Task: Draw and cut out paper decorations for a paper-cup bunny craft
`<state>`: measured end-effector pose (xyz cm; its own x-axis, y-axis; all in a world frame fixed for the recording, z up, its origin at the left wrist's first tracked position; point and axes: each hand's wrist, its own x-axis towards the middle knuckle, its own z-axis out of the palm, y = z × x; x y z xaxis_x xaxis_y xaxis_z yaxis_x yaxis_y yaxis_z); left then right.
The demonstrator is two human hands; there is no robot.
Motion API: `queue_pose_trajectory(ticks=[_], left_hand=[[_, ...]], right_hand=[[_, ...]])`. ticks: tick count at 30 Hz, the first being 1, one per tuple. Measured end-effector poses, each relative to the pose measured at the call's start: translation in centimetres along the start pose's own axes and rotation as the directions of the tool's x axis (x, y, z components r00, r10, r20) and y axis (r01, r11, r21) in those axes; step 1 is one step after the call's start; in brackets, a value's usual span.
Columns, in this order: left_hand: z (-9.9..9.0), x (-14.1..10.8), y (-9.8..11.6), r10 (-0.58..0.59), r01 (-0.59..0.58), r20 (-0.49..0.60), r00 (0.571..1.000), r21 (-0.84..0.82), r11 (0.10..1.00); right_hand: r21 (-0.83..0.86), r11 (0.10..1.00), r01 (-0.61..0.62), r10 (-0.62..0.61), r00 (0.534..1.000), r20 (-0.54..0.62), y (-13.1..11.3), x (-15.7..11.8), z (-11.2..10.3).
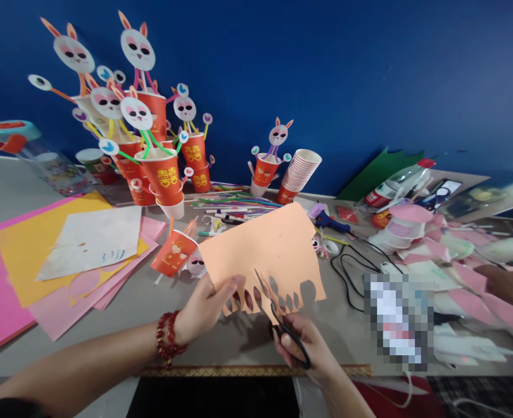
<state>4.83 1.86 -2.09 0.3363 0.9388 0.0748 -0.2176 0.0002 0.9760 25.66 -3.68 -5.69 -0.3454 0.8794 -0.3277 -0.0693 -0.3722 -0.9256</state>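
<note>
A sheet of light orange paper [265,247] is held up above the table, its lower edge notched with several leaf-shaped cut-outs. My left hand [208,305] is closed on the sheet's lower left part, thumb on top. Black-handled scissors [297,342] sit in my right hand [304,348], whose fingers are wrapped round the handles. The scissor blades lie at the notched edge, pointing up and left into the paper. Behind the sheet's left side a red paper cup [174,252] lies tipped over.
Stacked red cups [161,174] with rabbit-face figures stand at the back left. Coloured paper sheets [17,261] cover the left side. A blue glue gun [330,222] with a black cable [347,278] lies right of centre. Another person's hand [506,287] is at the far right.
</note>
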Motion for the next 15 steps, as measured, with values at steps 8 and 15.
queue_pose_trajectory(ticks=[8,15], left_hand=[[0.1,-0.1,0.1,-0.024,0.025,-0.028,0.999,0.044,0.999],[0.3,-0.4,0.2,-0.032,0.033,-0.031,0.999,0.049,0.998]], right_hand=[[-0.024,0.999,0.043,-0.043,0.999,-0.008,0.8,0.1,-0.2],[0.05,0.987,0.154,-0.156,0.988,0.017,1.4,0.1,0.1]])
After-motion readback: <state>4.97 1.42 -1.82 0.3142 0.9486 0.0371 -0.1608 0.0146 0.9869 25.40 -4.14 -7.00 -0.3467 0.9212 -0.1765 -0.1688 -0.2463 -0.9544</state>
